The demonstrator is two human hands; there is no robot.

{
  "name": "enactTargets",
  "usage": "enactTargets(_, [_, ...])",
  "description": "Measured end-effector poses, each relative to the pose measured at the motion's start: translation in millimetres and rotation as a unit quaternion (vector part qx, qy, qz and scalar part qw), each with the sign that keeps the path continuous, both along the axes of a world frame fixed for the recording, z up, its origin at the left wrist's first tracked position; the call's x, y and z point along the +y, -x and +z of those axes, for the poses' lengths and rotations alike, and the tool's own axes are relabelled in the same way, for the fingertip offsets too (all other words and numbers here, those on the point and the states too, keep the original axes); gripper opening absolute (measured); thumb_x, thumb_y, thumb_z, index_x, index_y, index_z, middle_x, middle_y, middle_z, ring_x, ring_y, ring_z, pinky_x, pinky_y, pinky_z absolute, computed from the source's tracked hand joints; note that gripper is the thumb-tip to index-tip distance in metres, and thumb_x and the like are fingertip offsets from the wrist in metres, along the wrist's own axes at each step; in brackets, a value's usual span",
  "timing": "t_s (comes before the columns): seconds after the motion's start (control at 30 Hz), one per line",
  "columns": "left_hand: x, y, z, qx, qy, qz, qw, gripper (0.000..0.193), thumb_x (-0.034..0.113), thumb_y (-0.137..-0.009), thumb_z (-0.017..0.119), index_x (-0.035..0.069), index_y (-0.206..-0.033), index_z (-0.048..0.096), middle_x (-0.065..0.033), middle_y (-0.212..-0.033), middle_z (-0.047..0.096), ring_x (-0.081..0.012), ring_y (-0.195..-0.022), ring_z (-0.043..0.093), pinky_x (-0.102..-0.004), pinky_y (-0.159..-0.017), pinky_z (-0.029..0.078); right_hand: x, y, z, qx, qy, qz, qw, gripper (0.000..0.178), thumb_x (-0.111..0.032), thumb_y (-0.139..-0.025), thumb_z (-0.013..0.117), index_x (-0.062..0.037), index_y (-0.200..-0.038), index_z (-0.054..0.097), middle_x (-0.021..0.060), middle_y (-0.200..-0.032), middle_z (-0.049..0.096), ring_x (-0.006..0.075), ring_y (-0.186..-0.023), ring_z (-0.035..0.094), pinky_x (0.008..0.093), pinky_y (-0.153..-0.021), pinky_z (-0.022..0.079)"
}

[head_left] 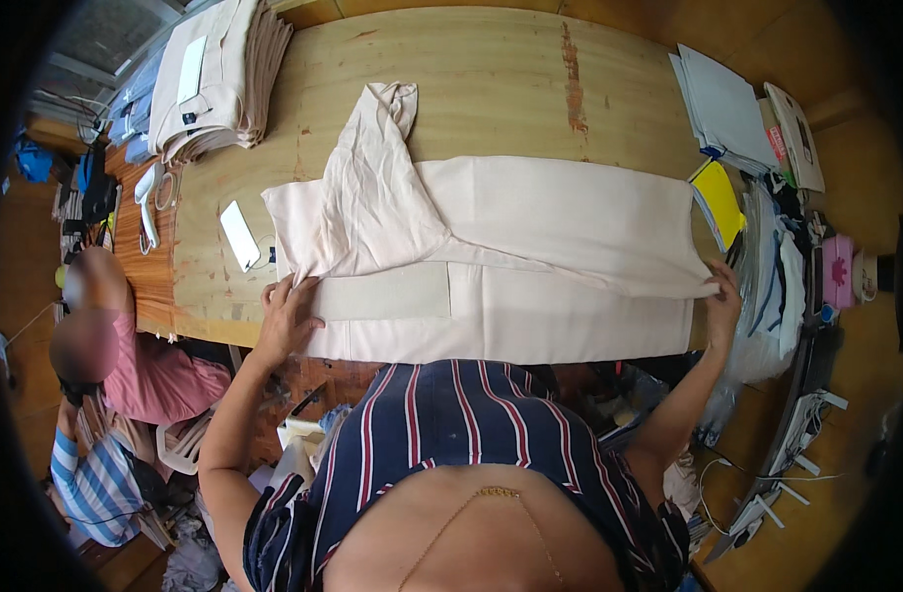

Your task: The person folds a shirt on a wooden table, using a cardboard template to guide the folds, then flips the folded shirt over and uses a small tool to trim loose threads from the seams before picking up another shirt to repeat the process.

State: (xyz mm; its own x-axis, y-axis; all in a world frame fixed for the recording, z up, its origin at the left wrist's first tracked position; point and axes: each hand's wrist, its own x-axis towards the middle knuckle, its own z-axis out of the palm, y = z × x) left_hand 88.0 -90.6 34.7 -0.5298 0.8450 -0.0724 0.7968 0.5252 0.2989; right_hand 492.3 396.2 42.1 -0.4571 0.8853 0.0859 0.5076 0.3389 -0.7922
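Observation:
A cream garment [570, 212], apparently a pair of trousers, lies flat across the table in front of me. A crumpled part of it [372, 187] is turned up toward the far side at the left. With closed fingers, my left hand [291, 314] grips the garment's left end near the front edge. At the opposite end, my right hand [722, 301] pinches the hem corner of the upper layer. Between my hands this layer's edge runs slantwise, and a lower layer [579, 326] shows beneath it. A white hang tag [240, 237] on a string lies just beyond my left hand.
Far left stands a stack of folded cream garments [219, 84]; a white handheld scanner [147, 207] lies nearer. White sheets [722, 109], a yellow packet [718, 202] and plastic bags [767, 286] line the right side. At the left sit a person in pink [160, 380] and another in stripes [101, 493].

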Motion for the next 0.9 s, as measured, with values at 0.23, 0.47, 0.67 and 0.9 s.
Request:
enactTargets(0.23, [-12,-9,-8,0.016,-0.063,-0.032,0.997,0.051,0.017,-0.061,0.068,0.007,-0.108,0.052,-0.0143,-0.103,0.048,-0.0309,-0.099,0.045,-0.0405,-0.086,0.031,-29,14,1,-0.368,-0.208,-0.018,0.906,0.015,0.005,-0.065,0.051,-0.0037,-0.073,0.061,0.0090,-0.099,0.054,0.0292,-0.093,0.050,0.0323,-0.078,0.039])
enactTargets(0.47, [-12,-3,-9,0.023,-0.094,-0.057,0.994,0.047,0.018,-0.061,0.067,0.008,-0.105,0.054,-0.0142,-0.100,0.049,-0.0301,-0.096,0.046,-0.0396,-0.084,0.034,-41,302,12,-0.047,-0.238,0.225,0.944,0.019,-0.010,-0.078,0.047,-0.0052,-0.093,0.058,0.0182,-0.091,0.057,0.0334,-0.085,0.054,0.0383,-0.073,0.042])
enactTargets(0.67, [-14,-5,-10,0.029,-0.112,-0.052,0.992,0.046,0.020,-0.062,0.066,0.008,-0.105,0.054,-0.0116,-0.100,0.049,-0.0273,-0.098,0.046,-0.0381,-0.083,0.033,-106,464,-38,-0.155,-0.278,0.265,0.910,0.028,-0.022,-0.078,0.053,-0.0050,-0.100,0.054,0.0208,-0.104,0.052,0.0327,-0.095,0.050,0.0350,-0.083,0.040])
enactTargets(0.9, [-16,-6,-13,0.018,-0.139,-0.038,0.989,0.046,0.018,-0.063,0.067,0.009,-0.105,0.051,-0.0109,-0.100,0.048,-0.0282,-0.096,0.046,-0.0380,-0.084,0.033,-104,440,82,0.166,-0.238,0.418,0.861,0.018,0.005,-0.066,0.049,-0.0029,-0.081,0.055,0.0101,-0.093,0.050,0.0230,-0.084,0.052,0.0295,-0.074,0.042])
